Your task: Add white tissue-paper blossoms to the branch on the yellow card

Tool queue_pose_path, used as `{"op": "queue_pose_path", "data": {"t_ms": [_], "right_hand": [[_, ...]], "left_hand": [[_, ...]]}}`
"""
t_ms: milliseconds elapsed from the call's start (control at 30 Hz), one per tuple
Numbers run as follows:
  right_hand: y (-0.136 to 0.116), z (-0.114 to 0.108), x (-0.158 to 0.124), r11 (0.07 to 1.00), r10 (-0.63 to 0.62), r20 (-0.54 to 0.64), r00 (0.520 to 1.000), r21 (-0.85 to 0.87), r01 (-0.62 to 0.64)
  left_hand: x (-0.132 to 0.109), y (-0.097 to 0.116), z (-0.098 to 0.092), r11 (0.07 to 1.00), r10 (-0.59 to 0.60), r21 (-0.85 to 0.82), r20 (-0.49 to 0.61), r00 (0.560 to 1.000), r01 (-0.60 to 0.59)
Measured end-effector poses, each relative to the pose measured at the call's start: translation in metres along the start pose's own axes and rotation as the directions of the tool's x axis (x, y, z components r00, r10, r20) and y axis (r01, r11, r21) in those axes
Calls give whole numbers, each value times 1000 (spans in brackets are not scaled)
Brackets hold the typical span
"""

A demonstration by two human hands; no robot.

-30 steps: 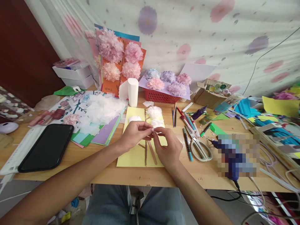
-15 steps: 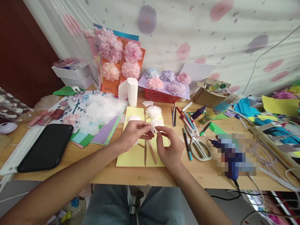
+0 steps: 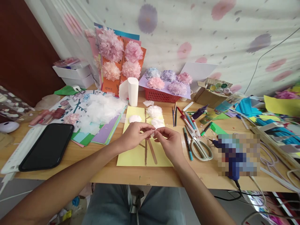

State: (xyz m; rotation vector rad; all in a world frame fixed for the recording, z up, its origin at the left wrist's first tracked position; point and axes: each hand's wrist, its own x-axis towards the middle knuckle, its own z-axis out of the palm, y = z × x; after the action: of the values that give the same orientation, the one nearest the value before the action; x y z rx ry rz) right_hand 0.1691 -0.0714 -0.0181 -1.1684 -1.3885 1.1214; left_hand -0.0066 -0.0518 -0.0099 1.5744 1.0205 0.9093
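Observation:
My left hand (image 3: 134,137) and my right hand (image 3: 170,144) meet over a yellow paper sheet (image 3: 131,157). Their fingertips pinch a small piece of white tissue paper (image 3: 152,132), mostly hidden by the fingers. On the sheet, a brown stem with branches (image 3: 145,156) runs upward, and a brown flat stick (image 3: 152,151) lies slanted beside it. A fluffy white paper flower (image 3: 154,111) sits at the sheet's top right, with another white paper tuft (image 3: 157,123) just below. A flatter white tuft (image 3: 135,118) rests at upper left.
White tissue pieces (image 3: 100,107) lie over coloured paper at left, near a black phone (image 3: 47,147). Scissors (image 3: 202,150), a teal marker (image 3: 188,145) and a partly blurred blue glue gun (image 3: 234,162) are at right. Behind stand a white roll (image 3: 133,92) and red basket (image 3: 160,96).
My right fingers have closed in on the tissue piece, and both hands now pinch it together. The hands sit slightly lower, uncovering more of the left white tuft.

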Motion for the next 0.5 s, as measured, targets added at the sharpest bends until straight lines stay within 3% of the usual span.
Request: {"op": "queue_pose_path", "data": {"t_ms": [200, 300, 500], "right_hand": [[-6, 3, -4, 977, 88, -78, 993, 203, -70], [-9, 8, -10, 963, 101, -126, 987, 261, -65], [-4, 14, -20, 994, 35, -157, 987, 106, -18]], "left_hand": [[-2, 9, 4, 924, -135, -357, 31, 990, 137], [-4, 14, 8, 884, -217, -406, 84, 972, 233], [-3, 11, 11, 846, -276, -456, 65, 959, 275]]}}
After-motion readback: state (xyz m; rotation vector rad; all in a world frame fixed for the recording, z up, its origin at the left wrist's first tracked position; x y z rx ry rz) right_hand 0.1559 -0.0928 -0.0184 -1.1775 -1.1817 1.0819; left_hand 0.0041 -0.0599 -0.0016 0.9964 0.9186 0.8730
